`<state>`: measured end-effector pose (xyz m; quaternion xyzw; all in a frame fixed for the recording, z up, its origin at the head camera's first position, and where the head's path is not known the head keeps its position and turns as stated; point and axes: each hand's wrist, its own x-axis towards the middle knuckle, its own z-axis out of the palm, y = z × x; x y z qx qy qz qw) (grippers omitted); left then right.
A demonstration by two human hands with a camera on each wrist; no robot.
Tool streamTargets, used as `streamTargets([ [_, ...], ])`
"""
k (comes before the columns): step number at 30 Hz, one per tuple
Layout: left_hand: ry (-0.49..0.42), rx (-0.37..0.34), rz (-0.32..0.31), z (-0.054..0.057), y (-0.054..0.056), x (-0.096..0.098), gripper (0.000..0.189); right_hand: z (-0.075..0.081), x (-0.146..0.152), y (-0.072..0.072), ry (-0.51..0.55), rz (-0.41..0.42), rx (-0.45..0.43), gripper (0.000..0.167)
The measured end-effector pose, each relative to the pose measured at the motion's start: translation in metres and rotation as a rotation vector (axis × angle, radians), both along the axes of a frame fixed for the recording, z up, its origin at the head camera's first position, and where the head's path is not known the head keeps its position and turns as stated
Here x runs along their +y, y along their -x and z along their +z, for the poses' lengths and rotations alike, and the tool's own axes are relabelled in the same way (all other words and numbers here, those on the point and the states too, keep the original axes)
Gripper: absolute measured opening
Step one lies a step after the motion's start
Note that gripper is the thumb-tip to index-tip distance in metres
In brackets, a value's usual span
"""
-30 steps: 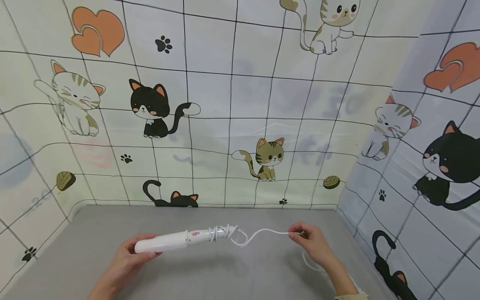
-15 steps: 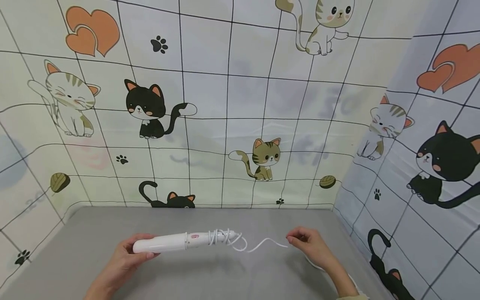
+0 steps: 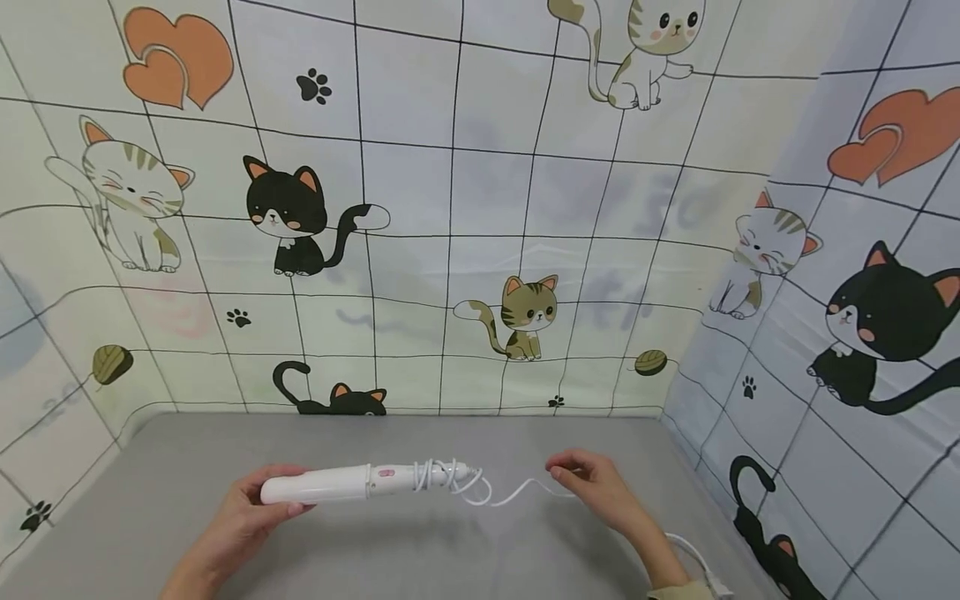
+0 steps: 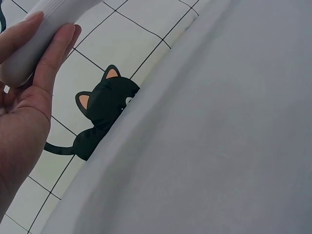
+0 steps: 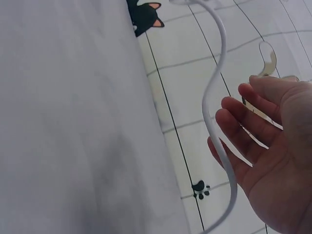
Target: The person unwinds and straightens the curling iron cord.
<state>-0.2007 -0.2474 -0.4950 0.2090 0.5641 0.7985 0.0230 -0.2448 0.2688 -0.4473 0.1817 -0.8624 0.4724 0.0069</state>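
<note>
My left hand [image 3: 238, 518] grips the thick end of a white, wand-shaped electric appliance [image 3: 326, 485] with a small pink mark, held nearly level above the grey table. Its white cord [image 3: 531, 480] is wound in loops round the narrow end and then trails right. My right hand [image 3: 596, 493] hovers beside that trailing cord, fingers loosely bent. From the right wrist view, the cord [image 5: 223, 158] runs along the outer side of the little finger, and nothing is pinched between thumb and fingertips. In the left wrist view the appliance's rounded end [image 4: 22, 58] lies between thumb and fingers.
A grey tabletop [image 3: 450, 558] lies under both hands. White cloth walls [image 3: 412, 192] with black lines and cartoon cats stand behind and at both sides. Near the right sleeve, a white plug-like piece [image 3: 717, 586] and more cord show at the lower edge.
My right hand let go of the cord, which sagged lower, and then moved left along it. My left hand still holds the appliance almost in place. More cord shows by the right forearm.
</note>
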Motion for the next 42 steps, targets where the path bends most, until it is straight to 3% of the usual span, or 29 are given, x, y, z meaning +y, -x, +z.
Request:
streamTargets([
  [5,0.005,0.025,-0.015,0.001,0.000,-0.001,0.053,-0.001,-0.022,0.001,0.019,0.041,0.019,0.023],
  [12,0.021,0.008,-0.012,0.000,-0.003,-0.002,0.051,0.000,-0.039,0.000,0.050,0.174,0.066,0.019],
  [22,0.002,0.017,-0.023,-0.002,-0.005,-0.004,0.053,-0.004,-0.054,-0.004,-0.001,0.282,0.017,0.014],
  [30,-0.005,0.010,-0.009,-0.005,-0.006,-0.007,0.053,-0.010,-0.053,-0.006,0.019,0.396,0.026,0.014],
  [35,0.002,0.013,-0.001,-0.004,-0.006,-0.008,0.054,-0.014,-0.050,-0.007,0.017,0.380,0.022,0.010],
  [39,0.007,0.008,0.004,-0.002,-0.006,-0.008,0.053,-0.016,-0.047,-0.006,0.049,0.285,-0.020,0.012],
  [42,0.014,0.007,0.003,-0.002,-0.007,-0.009,0.053,-0.018,-0.046,-0.004,0.059,0.201,-0.003,0.012],
])
